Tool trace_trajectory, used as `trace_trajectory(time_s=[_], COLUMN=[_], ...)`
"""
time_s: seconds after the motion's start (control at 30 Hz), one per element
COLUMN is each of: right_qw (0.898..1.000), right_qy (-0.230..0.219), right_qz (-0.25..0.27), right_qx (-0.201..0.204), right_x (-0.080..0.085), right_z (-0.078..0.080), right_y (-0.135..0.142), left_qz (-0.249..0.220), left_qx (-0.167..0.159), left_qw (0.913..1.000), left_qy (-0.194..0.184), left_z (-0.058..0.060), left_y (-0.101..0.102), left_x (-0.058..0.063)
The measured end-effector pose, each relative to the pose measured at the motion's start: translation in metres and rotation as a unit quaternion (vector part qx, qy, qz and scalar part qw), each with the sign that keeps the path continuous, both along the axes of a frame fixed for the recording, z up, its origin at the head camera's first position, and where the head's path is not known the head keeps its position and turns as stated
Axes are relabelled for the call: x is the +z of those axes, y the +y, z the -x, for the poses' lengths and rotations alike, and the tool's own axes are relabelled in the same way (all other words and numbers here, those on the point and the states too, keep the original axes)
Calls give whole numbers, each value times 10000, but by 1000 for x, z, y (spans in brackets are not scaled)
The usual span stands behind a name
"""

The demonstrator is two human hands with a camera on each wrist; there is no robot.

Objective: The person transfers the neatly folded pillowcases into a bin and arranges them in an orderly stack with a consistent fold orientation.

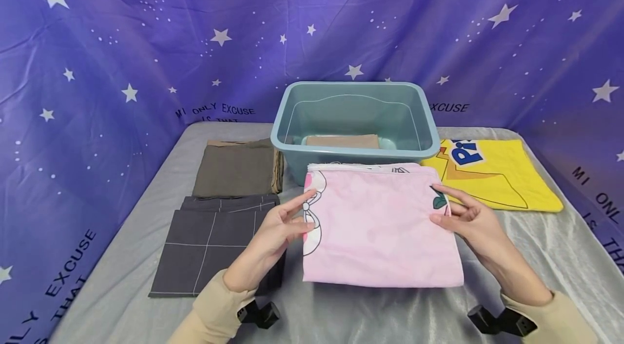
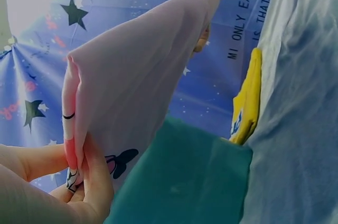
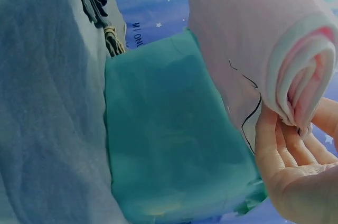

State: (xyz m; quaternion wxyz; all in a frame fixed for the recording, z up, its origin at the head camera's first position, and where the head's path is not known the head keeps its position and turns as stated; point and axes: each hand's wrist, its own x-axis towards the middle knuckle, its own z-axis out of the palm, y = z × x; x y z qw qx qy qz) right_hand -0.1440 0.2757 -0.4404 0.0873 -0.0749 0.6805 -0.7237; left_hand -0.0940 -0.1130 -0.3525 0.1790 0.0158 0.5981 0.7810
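Observation:
A folded pink cloth (image 1: pixel 375 230) with a printed bow at its left edge hangs in the air before the teal bin. My left hand (image 1: pixel 278 230) pinches its left side between thumb and fingers. On the opposite side, my right hand (image 1: pixel 470 216) pinches the right edge near a green leaf print. Several folded layers of the pink cloth (image 3: pixel 306 71) show at its end in the right wrist view. Behind it stands the teal plastic bin (image 1: pixel 281 135), with a folded beige cloth (image 1: pixel 343 141) lying inside.
Left of the bin lies a stack of folded brown cloth (image 1: pixel 236 169). Nearer, folded dark grey cloth with white lines (image 1: pixel 195 249) lies on the silver-grey table cover (image 1: pixel 385 317). A folded yellow cloth (image 1: pixel 502 176) is at the right. A purple star-print curtain (image 1: pixel 312 2) hangs behind.

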Motion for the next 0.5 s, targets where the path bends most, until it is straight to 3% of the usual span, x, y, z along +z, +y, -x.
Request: trace_trajectory(time_s=[0.1, 0.37, 0.5], right_qw=[9996, 9993, 9988], right_qy=[139, -63, -239], right_qz=[170, -354, -339], right_qx=[176, -89, -269], right_x=[19, 35, 57], right_z=[-4, 1, -3], right_y=[-8, -10, -20], left_qz=[29, 170, 169], left_qx=[5, 51, 66], left_qw=[10000, 9998, 9997], left_qy=[26, 134, 151], left_z=[1, 4, 7], left_y=[-2, -4, -4], left_x=[4, 16, 24])
